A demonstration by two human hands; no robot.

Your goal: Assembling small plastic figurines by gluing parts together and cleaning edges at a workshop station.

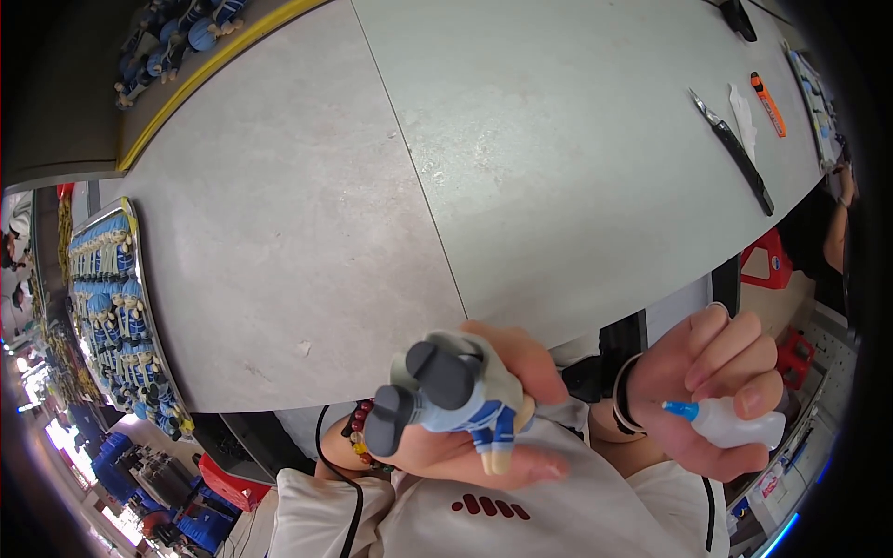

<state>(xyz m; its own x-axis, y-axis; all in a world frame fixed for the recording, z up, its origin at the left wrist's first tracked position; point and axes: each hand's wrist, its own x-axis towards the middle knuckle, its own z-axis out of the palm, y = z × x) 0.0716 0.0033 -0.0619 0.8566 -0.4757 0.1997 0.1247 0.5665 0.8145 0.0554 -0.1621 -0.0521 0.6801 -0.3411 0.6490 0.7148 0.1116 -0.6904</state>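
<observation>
A small painted figurine (484,409) in blue and grey rests in my left hand (530,367), its dark shoe soles turned up toward me. The fingers wrap round it just past the table's near edge; its head is hidden. Off to the right, my right hand (716,400) curls round a small white squeeze bottle (739,425). A blue collar and narrow tip on the bottle point left, toward the figurine, with a gap between the two.
A grey table (298,214) spreads ahead. Black-handled tweezers (735,153), a white paper strip (742,116) and an orange cutter (768,104) lie far right. A tray (149,307) of similar figurines stands left; more figurines (172,42) sit behind a yellow edge (223,70).
</observation>
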